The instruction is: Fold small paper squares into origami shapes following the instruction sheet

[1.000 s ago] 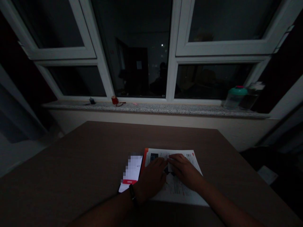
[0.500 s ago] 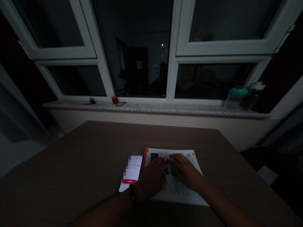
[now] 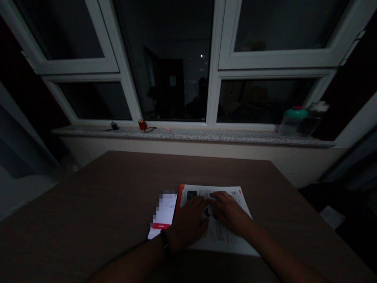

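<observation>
An open book or magazine (image 3: pixel 226 241) with printed pages and an orange left edge lies on the brown table (image 3: pixel 132 173). Over its upper middle, my left hand (image 3: pixel 191 220) comes in from the left, a dark band on its wrist, fingers bent and close together, thumb lower right. From the right reaches my right hand (image 3: pixel 229 212), its fingers curled toward the left fingertips. Both sets of fingertips nearly meet around something small and pale that I cannot make out. A dark patch shows between the hands. Left of the book, a lit phone (image 3: pixel 166 210) lies beside my left wrist.
Behind the table runs a speckled stone sill (image 3: pixel 191 135), bearing a red jar (image 3: pixel 142 125), a small dark bottle (image 3: pixel 114 125) and a clear container with a green lid (image 3: pixel 294 118). White-framed windows rise above it. A pale sheet (image 3: pixel 332 217) lies in the dark at right.
My left thumb has shifted slightly and shows more clearly, apart from the fingers. The dark patch between the hands shows less. My right hand has barely moved.
</observation>
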`<state>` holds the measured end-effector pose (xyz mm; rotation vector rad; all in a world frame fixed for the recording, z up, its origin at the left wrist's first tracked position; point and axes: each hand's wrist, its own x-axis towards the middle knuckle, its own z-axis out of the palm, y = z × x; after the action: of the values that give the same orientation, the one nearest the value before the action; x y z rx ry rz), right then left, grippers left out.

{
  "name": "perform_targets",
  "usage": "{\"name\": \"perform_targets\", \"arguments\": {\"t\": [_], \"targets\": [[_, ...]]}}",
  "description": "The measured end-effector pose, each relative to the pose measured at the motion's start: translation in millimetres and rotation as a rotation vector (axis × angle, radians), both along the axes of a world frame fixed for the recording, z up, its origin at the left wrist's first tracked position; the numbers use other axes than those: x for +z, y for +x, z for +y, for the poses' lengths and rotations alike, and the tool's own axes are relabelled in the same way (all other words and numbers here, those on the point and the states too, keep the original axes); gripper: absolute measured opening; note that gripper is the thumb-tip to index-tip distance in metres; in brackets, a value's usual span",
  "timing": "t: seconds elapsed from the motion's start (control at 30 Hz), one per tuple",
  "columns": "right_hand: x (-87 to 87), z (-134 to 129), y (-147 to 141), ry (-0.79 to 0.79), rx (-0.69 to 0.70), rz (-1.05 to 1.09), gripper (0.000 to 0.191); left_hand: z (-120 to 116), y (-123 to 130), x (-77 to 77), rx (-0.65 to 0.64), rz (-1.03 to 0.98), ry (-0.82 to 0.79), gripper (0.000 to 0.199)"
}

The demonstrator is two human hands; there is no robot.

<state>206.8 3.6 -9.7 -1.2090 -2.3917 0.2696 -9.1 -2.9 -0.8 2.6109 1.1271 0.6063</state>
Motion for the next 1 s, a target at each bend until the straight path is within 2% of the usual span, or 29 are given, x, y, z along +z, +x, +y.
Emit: {"name": "perform_targets", "arguments": {"t": [0.47,0.7,1.0], "targets": [[5.8,-0.5,-1.1,-0.014,0.015,-0.018,0.048,2.9,-1.7,-6.9,0.001,-0.028,0.014,0.050],[6.9,-1.8,-4.0,-0.020,0.017,-0.005,0.046,3.0,0.9,-3.4,0.013,0.000,0.012,0.048],[10.0,-1.3,-6.2,-0.031,-0.008,0.037,0.041,3.8,4.3,0.9,-0.058,0.039,0.028,0.031]]}}
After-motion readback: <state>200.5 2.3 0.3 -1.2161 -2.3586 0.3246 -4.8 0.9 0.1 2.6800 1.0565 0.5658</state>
